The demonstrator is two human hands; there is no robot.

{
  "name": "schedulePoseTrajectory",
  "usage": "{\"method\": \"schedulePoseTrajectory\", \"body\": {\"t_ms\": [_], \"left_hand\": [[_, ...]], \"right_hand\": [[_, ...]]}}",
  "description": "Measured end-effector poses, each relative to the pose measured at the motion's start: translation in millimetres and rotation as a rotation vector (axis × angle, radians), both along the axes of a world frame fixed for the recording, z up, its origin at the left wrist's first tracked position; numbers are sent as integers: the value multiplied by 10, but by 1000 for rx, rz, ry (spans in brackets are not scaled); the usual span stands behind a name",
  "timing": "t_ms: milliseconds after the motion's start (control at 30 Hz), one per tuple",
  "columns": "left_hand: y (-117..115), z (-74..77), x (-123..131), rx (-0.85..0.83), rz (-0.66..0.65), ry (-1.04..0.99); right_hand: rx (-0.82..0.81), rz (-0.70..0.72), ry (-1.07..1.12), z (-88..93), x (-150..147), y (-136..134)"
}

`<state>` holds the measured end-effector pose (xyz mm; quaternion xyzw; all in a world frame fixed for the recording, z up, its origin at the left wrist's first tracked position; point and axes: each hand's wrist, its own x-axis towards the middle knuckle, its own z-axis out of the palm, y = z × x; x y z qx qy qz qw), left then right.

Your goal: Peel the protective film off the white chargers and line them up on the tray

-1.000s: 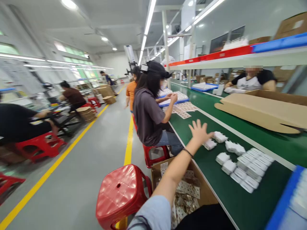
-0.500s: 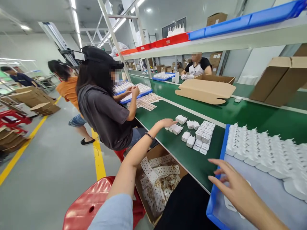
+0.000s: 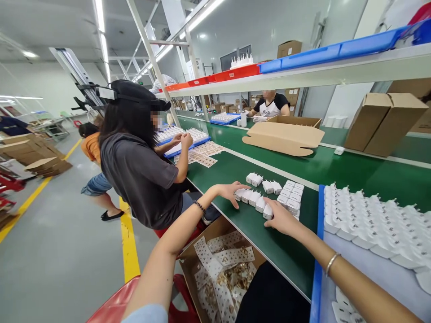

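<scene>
At white plugs (image 3: 259, 204), right hand (image 3: 281, 219) palm-down

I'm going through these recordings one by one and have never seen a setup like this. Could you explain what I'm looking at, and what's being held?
There is no robot here: one person works bare-handed, and every picture comes from a camera worn on that person's head, looking forward and down. The left hand, below a dark beaded bracelet, is at the far end of a row of white plug adapters on the green tabletop. The right hand is at the near end; whether it grips an adapter is unclear. More adapters stand in the blue tray to the right. Below the table edge, an open cardboard box holds dotted strips. The seated person in grey is a co-worker.
</scene>
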<state>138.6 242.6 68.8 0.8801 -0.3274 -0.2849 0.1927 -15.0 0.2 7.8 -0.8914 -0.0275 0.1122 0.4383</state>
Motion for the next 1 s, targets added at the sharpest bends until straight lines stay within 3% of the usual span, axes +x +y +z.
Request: {"method": "schedulePoseTrajectory", "body": {"t_ms": [167,433,767,1000], "left_hand": [[12,-205,-30,-117,21,6],[92,-380,-254,-372,144,176],[-7,-297,-479,-560,269,659],[-21,-301,-407,-637,328,819]], "right_hand": [[64,-29,70,-17,53,1],[270,-86,166,11,13,-66],[663,-279,348,128,-82,-78],[747,-353,374,159,-72,-72]]}}
